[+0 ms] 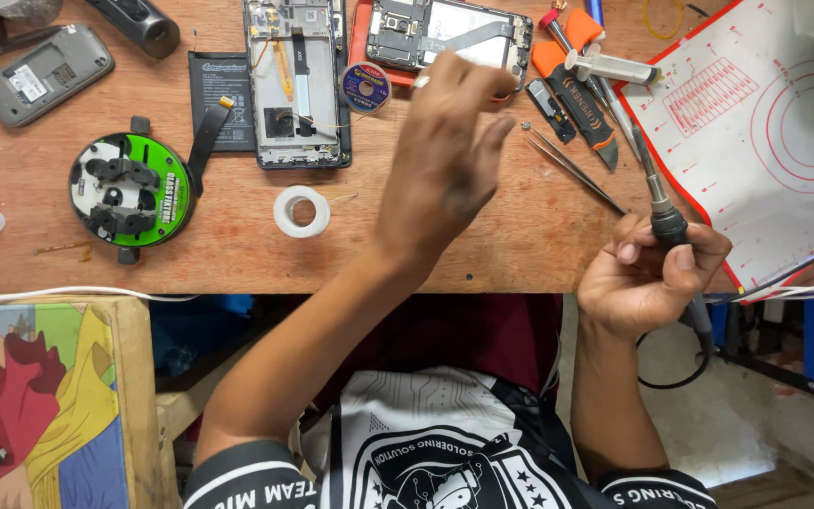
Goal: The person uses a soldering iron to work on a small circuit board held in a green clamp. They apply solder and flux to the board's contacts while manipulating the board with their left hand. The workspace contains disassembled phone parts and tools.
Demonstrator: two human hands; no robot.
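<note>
Wooden surface (482, 254) carries two opened phones. The right hand (647, 273) is closed around the black grip of a soldering iron (654, 193), tip angled up and away from the body, over the tools beside the white mat (765, 132). The left hand (449, 160) hovers above the surface below the upper opened phone (449, 36), fingers loosely curled; whether it pinches anything cannot be told. Tweezers (572, 168) lie between the hands.

Black-and-white printed tee (426, 452) — short sleeves, bare forearms.
</note>
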